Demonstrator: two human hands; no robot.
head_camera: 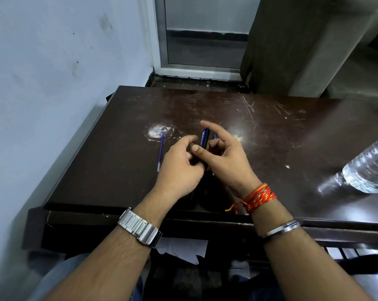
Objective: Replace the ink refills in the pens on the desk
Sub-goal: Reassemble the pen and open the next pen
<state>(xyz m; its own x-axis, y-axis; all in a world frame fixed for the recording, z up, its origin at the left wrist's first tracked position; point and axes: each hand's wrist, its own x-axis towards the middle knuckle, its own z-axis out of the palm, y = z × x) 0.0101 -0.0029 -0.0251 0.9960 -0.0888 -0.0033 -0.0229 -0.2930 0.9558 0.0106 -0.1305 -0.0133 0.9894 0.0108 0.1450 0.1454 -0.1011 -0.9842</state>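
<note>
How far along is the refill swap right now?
One refill lies loose on the desk, left of the hands, so at least one is already out of a pen. In hand: both the left hand and right hand work a dark pen. No finished pen is visible.

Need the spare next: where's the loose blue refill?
The blue refill lies on the desk just left of the left hand, its far tip near the white scuff.

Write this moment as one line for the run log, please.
stage: pen handling | left hand: grips pen | right hand: at pen, forefinger raised | refill: lies loose on desk, left of hands
</note>
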